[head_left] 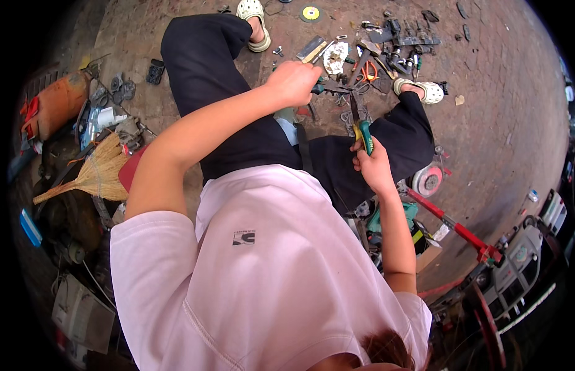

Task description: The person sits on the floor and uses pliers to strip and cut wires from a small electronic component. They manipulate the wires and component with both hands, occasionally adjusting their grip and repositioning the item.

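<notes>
My left hand [295, 83] is closed around the dark green handle of a tool that looks like pliers [332, 88]; its dark metal head points right. My right hand [371, 162] grips a screwdriver-like or pliers-like tool with a green and yellow handle [366, 135], its dark metal end pointing away from me. Both metal ends come together between my knees; whether they touch, or hold some small part between them, is too small to make out. Just beyond lie orange-handled pliers [369, 71] and a hammer [362, 59] on the ground.
Scattered tools and dark metal parts [411, 46] lie beyond my hands, near a yellow disc [310, 13]. On the left are a straw broom [96, 170] and an orange cylinder [63, 105]. To the right are an angle grinder's red disc [428, 179] and a red bar [451, 226].
</notes>
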Available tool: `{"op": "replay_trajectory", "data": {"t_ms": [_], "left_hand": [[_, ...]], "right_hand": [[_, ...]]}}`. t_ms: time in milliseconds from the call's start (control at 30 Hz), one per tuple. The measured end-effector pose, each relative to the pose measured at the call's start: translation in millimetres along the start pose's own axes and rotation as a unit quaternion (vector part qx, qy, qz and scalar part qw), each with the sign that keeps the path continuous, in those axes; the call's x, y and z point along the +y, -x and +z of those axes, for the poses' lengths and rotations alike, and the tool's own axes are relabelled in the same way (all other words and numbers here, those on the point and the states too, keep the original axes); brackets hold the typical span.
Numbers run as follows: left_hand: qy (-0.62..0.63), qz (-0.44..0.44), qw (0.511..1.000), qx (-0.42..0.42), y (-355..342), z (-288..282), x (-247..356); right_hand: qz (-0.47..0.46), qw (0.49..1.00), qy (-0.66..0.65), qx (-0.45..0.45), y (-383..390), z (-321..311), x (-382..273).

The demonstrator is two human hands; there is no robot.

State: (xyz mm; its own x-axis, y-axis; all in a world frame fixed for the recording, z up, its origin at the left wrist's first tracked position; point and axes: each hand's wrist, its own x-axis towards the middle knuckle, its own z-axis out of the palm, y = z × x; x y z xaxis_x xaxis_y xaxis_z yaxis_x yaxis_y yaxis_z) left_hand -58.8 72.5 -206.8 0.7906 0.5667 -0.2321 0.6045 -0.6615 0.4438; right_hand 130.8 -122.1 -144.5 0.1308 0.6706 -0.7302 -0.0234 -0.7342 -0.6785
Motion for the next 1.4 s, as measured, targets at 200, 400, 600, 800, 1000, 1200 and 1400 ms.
{"op": "replay_trajectory", "data": {"t_ms": [200,400,600,800,1000,1200,1400], "left_hand": [[-0.034,0.027,0.998,-0.039,-9.0,-8.7,2.5],[-0.067,0.031,0.992,-0.102,-18.4,-19.3,5.6],[-0.026,0.035,0.994,-0.103,-18.8,-8.5,11.0],[0.099,-0.041,0.939,-0.327,-47.5,1.0,-13.7],[0.506,-0.252,0.687,-0.457,-16.5,4.5,-48.4],[0.543,-0.189,0.610,-0.546,-13.2,15.6,-50.5],[0.518,-0.118,0.595,-0.603,-7.0,3.4,-30.5]], "right_hand": [[-0.157,0.879,0.436,0.111,-1.2,-4.6,-1.2],[-0.158,0.826,0.530,0.110,-5.5,-5.9,-14.9],[-0.164,0.830,0.526,0.082,-24.1,-12.7,-19.4],[-0.130,0.843,0.521,0.023,-35.5,-17.9,-24.8],[-0.110,0.874,0.463,-0.094,-36.6,-41.0,-39.3],[-0.073,0.842,0.489,-0.219,-40.4,-57.0,-70.9],[-0.059,0.836,0.499,-0.220,-35.8,-63.3,-83.8]]}}
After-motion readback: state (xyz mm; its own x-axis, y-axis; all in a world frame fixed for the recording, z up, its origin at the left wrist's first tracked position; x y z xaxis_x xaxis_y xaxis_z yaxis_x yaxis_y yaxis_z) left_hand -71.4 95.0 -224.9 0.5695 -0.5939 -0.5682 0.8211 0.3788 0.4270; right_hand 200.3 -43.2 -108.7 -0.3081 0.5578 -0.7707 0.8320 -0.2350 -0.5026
